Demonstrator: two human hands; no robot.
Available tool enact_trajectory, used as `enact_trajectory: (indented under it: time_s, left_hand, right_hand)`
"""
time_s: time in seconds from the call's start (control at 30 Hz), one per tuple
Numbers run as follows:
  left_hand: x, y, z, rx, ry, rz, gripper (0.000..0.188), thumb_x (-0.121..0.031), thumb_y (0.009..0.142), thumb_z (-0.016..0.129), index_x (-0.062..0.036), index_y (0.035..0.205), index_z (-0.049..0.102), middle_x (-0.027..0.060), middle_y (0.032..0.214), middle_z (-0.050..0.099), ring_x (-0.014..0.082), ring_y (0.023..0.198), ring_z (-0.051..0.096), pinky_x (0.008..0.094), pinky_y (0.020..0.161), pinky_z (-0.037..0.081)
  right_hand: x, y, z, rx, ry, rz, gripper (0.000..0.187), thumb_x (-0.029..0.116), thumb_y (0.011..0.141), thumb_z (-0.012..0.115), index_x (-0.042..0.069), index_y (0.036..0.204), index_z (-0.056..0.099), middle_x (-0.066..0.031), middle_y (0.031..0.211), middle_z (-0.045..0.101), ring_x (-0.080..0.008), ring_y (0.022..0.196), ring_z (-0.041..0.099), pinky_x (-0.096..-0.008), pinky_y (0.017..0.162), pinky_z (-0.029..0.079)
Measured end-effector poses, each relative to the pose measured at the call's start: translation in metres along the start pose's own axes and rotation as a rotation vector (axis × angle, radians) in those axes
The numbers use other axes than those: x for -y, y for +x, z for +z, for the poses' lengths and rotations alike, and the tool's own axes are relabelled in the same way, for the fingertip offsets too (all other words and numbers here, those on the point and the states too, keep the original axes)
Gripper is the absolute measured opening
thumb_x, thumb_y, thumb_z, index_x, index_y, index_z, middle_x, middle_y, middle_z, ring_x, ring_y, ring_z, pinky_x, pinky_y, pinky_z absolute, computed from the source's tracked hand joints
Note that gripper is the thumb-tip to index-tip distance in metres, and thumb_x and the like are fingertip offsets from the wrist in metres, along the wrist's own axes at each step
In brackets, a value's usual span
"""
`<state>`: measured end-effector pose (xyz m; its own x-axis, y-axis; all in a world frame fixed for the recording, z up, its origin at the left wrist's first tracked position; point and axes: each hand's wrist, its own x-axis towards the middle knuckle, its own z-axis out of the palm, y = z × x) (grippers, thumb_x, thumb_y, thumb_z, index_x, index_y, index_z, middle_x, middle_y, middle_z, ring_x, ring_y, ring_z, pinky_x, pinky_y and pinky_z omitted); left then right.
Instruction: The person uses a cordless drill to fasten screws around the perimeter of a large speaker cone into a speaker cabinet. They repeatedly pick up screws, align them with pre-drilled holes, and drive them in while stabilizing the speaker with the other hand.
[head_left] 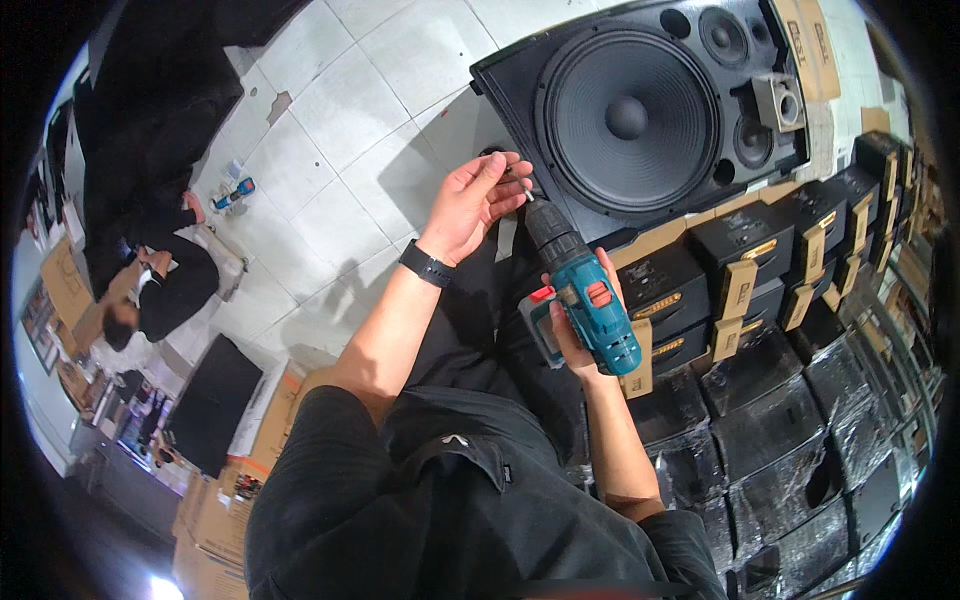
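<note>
A teal and black cordless drill (592, 310) lies in my right hand (572, 340), whose fingers wrap its body and grip; it points up and to the left. A thin bit (528, 190) sticks out of its black chuck (553, 232). Just off the bit's end, my left hand (468, 208) has thumb and fingers bent together in a pinch. A small dark thing shows at those fingertips, too small to name. Beyond both hands lies a large black speaker cabinet (530, 110) with its big round cone (625, 118) facing up.
Black boxed units (740, 240) with cardboard pieces stand in rows to the right, above plastic-wrapped black cabinets (770, 430). A person (180, 285) sits far left near another drill (235, 193) on the white tiled floor (370, 90). Cardboard boxes (215, 520) stack at lower left.
</note>
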<state>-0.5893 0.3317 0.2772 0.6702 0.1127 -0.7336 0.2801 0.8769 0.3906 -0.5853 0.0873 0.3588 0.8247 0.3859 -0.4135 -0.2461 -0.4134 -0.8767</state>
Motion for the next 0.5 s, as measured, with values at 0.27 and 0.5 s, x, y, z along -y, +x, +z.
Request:
enact_trajectory:
  time_s: [0.27, 0.5]
  left_hand:
    - [0.021, 0.01, 0.03, 0.081, 0.078, -0.126, 0.034, -0.035, 0.111, 0.064, -0.0046, 0.126, 0.067, 0.0104, 0.118, 0.075, 0.0175, 0.1, 0.076, 0.0296, 0.087, 0.065]
    - [0.05, 0.019, 0.047, 0.057, 0.139, -0.221, 0.031, -0.034, 0.111, 0.064, -0.0055, 0.123, 0.068, 0.0081, 0.111, 0.077, 0.0158, 0.095, 0.077, 0.0265, 0.078, 0.067]
  right_hand:
    - [-0.009, -0.018, -0.021, -0.087, 0.142, 0.08, 0.084, 0.003, 0.084, 0.079, 0.003, 0.16, 0.043, -0.0131, 0.113, 0.078, -0.0249, 0.106, 0.078, -0.0356, 0.097, 0.06]
    - [-0.026, -0.027, -0.058, -0.127, -0.111, -0.051, 0.083, 0.002, 0.076, 0.084, 0.005, 0.154, 0.055, -0.0097, 0.108, 0.078, -0.0233, 0.096, 0.079, -0.0332, 0.09, 0.06]
